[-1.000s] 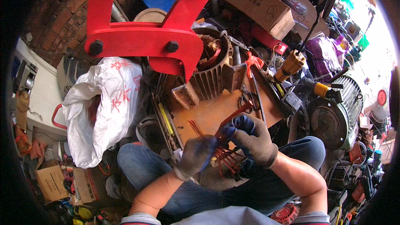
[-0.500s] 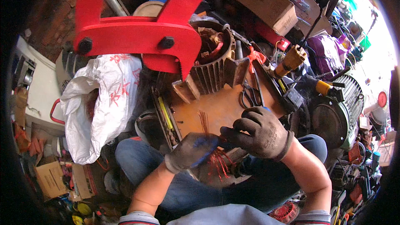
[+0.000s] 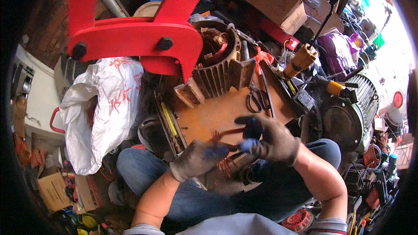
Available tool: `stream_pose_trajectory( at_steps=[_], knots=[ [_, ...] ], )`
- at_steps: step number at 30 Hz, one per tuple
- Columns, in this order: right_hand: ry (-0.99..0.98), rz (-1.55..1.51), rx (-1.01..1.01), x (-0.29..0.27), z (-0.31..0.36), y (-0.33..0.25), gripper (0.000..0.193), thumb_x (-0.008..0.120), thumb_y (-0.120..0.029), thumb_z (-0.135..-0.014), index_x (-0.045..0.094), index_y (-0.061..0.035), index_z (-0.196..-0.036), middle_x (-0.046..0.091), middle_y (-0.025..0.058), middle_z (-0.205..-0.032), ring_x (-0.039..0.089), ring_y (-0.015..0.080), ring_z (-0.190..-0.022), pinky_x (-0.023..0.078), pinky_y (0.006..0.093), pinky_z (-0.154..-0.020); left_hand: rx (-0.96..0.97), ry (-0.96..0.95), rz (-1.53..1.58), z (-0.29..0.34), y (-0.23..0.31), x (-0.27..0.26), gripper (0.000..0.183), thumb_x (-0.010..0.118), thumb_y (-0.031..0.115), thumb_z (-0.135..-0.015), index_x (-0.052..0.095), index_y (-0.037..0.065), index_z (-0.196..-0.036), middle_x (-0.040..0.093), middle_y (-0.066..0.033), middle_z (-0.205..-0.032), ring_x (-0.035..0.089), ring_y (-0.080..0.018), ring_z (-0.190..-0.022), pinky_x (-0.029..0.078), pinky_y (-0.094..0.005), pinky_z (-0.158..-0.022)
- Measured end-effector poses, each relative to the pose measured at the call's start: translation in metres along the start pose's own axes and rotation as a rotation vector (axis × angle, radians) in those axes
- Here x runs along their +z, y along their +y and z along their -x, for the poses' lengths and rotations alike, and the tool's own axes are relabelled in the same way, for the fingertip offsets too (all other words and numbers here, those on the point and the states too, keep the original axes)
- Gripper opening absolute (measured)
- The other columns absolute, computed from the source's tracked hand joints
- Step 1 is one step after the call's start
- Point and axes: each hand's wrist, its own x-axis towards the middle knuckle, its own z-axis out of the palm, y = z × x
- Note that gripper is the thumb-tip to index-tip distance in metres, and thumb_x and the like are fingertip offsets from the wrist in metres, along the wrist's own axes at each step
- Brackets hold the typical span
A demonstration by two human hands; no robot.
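Both hands wear dark grey knit gloves with blue patches, and they meet over my lap. My left hand (image 3: 196,159) is closed around a bundle of thin copper wires (image 3: 228,133), with reddish loose strands hanging below its fingers. Close by on the right, my right hand (image 3: 272,141) has its thumb and forefinger apart at the bundle. The upper length of wire runs across to its fingers, which seem to hold it; motion blur hides the exact grip. Beyond the hands lies a rusty orange metal plate (image 3: 209,115), carrying black-handled scissors (image 3: 257,101).
A finned motor housing (image 3: 213,80) stands at the far end of the plate, under a large red toothed clamp arm (image 3: 130,41). A white woven sack (image 3: 106,113) lies at left. On the right are a grey motor (image 3: 348,115) and a cardboard box (image 3: 270,2).
The upright copper strands have bent over to the right, toward my right hand. That hand's thumb and forefinger have spread apart. The head view has shifted slightly.
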Motion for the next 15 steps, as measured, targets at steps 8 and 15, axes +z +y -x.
stream_pose_trajectory(
  at_steps=[8, 15],
  knots=[
    [-0.047, 0.795, -0.609, -0.007, -0.003, -0.003, 0.042, 0.073, -0.032, -0.079, 0.067, -0.0104, -0.114, 0.063, 0.0057, -0.092, 0.061, 0.0257, -0.081, 0.049, 0.039, -0.072, -0.03, 0.032, 0.107, 0.002, -0.009, 0.001, 0.034, 0.063, 0.032, -0.097, 0.071, 0.004, -0.114, 0.072, -0.0111, -0.084, 0.067, -0.0169, -0.07, 0.053, -0.0321, -0.066],
    [-0.156, -0.634, 0.649, 0.022, 0.011, -0.001, 0.034, 0.066, -0.04, -0.094, 0.07, -0.0064, -0.092, 0.06, -0.0004, -0.068, 0.056, 0.0127, -0.057, 0.045, 0.0284, -0.054, 0.034, -0.006, -0.042, 0.007, -0.003, -0.001, 0.025, 0.067, 0.021, -0.095, 0.072, 0.004, -0.112, 0.073, -0.0155, -0.096, 0.071, -0.0196, -0.077, 0.054, -0.0314, -0.074]
  ],
)
